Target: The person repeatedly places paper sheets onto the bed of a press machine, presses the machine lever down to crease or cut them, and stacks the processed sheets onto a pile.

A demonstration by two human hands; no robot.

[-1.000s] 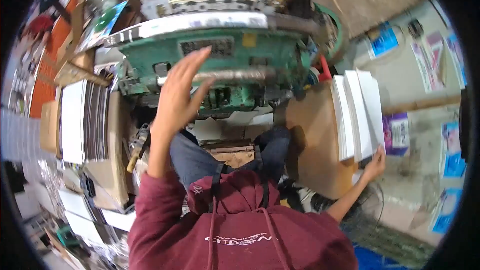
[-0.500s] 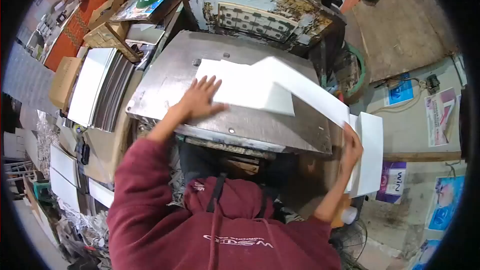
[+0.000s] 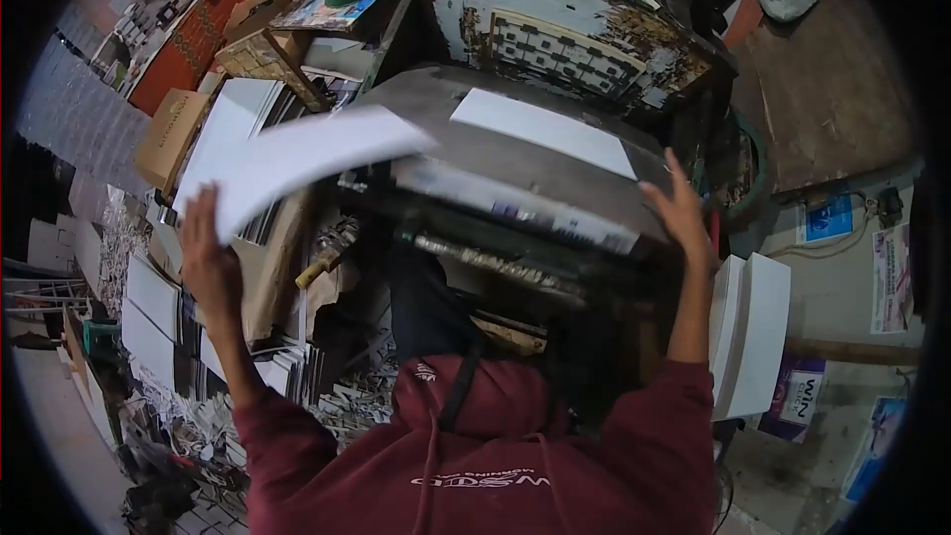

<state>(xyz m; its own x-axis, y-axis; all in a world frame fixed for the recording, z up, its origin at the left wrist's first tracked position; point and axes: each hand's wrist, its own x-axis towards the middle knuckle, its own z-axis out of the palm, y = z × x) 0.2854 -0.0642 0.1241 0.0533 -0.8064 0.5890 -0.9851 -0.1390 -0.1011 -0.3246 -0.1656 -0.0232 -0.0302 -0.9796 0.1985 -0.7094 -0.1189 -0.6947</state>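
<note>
My left hand (image 3: 210,267) grips the end of a white paper sheet (image 3: 307,154), which bows in the air over the left side, blurred by motion. A second white sheet (image 3: 545,129) lies flat on the grey metal plate (image 3: 416,99). My right hand (image 3: 682,213), fingers apart, is at the plate's right end beside that sheet's corner; whether it touches the sheet or plate I cannot tell. The plate's front edge looks smeared by movement.
White sheets (image 3: 238,104) are stacked at left, near a cardboard box (image 3: 170,139). More white sheets (image 3: 758,337) stand at right. Behind the plate rises a paint-worn machine part with a patterned panel (image 3: 565,52). Paper scraps (image 3: 352,401) litter the floor. Someone in red is far left.
My left hand has carried a white sheet off the plate to the left. My right hand has moved from the right stack to the plate's end, leaving the other sheet flat. The plate's front edge has swung.
</note>
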